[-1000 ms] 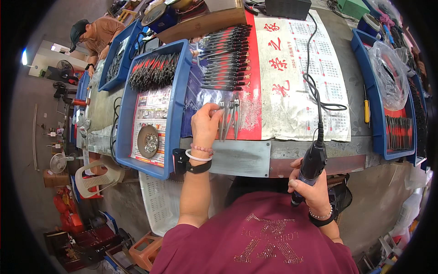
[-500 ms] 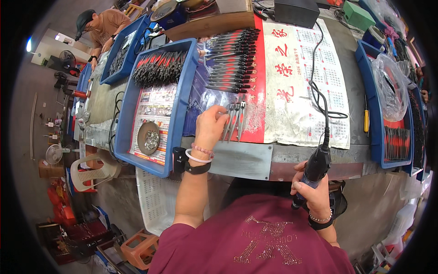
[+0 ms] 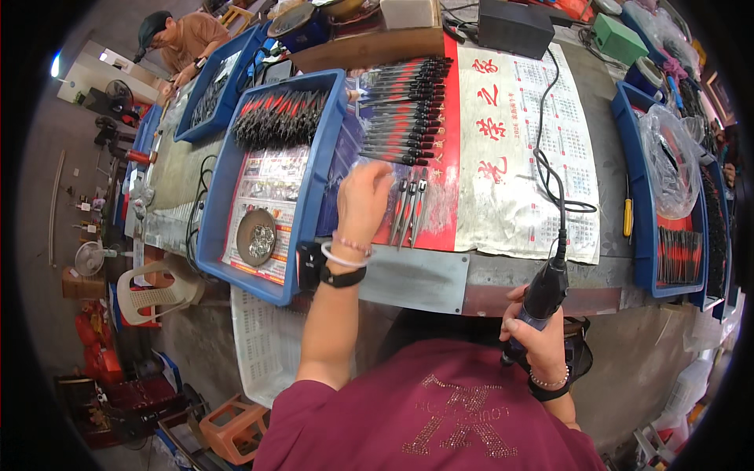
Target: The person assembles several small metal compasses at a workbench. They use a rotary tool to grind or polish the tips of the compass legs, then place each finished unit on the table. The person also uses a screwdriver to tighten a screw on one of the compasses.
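Note:
My left hand [image 3: 364, 202] hovers over the near end of a row of slim black-and-red pointed tools [image 3: 400, 114]. Its fingers are loosely bent with the thumb a little apart, and nothing shows between them. Just right of it, three slim silver-and-red pointed pieces [image 3: 409, 208] lie side by side on the red part of a printed sheet. My right hand [image 3: 538, 334] is wrapped around a black electric screwdriver [image 3: 543, 297], held upright in front of the table edge. Its cord runs up from the top; its lower tip points down near my shirt.
A blue tray [image 3: 209, 228] on the left holds many black-and-red tools and a round dish [image 3: 256, 237] of small shiny parts. Another blue tray [image 3: 646, 196] stands right, beside a yellow-handled screwdriver [image 3: 627, 216]. The cord [image 3: 542, 102] crosses the sheet. A person [image 3: 184, 43] works at far left.
My left hand has moved slightly up and away from the three silver-and-red pieces, toward the row of tools. My right hand keeps its hold on the electric screwdriver.

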The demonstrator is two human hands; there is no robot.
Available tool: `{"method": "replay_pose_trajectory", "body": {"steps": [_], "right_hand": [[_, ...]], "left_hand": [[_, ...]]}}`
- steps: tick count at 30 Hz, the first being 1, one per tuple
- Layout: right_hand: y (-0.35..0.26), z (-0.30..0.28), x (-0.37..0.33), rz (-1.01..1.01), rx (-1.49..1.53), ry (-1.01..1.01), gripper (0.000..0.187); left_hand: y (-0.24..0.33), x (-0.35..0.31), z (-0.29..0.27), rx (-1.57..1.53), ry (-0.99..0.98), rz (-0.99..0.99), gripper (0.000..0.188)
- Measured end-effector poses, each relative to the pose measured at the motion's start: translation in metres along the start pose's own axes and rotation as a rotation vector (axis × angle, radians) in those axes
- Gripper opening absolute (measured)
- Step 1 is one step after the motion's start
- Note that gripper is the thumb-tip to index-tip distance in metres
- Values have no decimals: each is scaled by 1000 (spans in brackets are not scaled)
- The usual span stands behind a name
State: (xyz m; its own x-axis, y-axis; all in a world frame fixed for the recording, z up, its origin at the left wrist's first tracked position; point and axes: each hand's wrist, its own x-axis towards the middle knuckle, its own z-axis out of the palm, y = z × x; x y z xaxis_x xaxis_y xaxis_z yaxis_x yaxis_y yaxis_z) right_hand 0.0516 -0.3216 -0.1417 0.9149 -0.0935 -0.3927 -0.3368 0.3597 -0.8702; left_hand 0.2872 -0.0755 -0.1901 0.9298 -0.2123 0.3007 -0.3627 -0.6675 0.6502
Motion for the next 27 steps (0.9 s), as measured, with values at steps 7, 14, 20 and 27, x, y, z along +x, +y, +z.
{"method": "replay_pose_trajectory", "body": {"steps": [7,14,20,27], "right_hand": [[-1,-1,-5,-18,7,-8,42],[-1,-4,-6,-10,-12,15,42],[-1,0,-5,18,-35,7,42],[1,2,-4,19,-74,3,40]], "left_hand": [[-6,44,18,35,-127,275,16],[-12,54,25,184,-206,408,12],[-13,53,24,306,-211,490,11],[-24,48,18,329,-205,503,16]]}}
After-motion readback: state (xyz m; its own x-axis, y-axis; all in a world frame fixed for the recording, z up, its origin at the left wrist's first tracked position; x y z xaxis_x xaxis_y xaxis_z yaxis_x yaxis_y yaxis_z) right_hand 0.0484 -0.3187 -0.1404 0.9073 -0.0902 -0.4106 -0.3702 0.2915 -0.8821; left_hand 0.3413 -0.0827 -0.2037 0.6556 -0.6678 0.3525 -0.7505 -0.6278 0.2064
